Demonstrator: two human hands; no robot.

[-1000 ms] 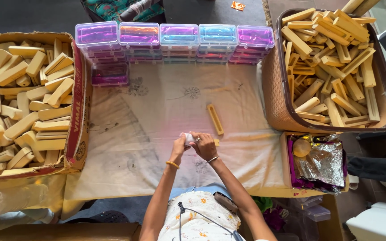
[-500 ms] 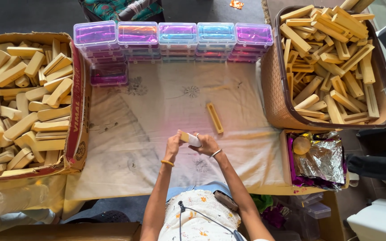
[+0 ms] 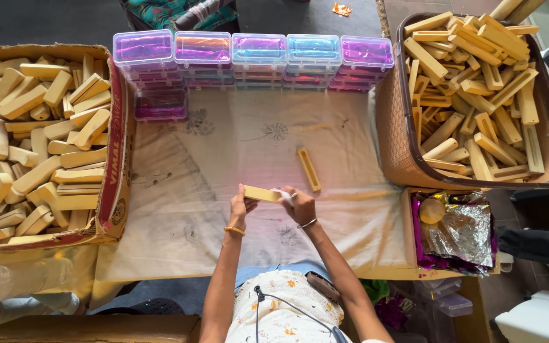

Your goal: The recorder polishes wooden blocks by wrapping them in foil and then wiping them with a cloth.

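1. Head view: I see my left hand (image 3: 239, 208) and right hand (image 3: 298, 204) both raised over the pale cloth (image 3: 236, 165), sharing one wooden block (image 3: 262, 193) between them.
2. My left hand's fingers are curled onto the block's left end, closed around it.
3. My right hand grips the block's right end, with a small white scrap (image 3: 283, 194) pinched against it; I cannot tell what that scrap is.
4. The block lies roughly level, near the middle of the cloth's near half.
5. A second wooden piece (image 3: 308, 169) lies on the cloth just beyond my right hand, apart from it.
6. The cardboard box (image 3: 119, 152) of blocks sits to the left, the brown basket (image 3: 394, 140) of blocks to the right.
7. A row of clear plastic cases (image 3: 258, 54) lines the far edge.
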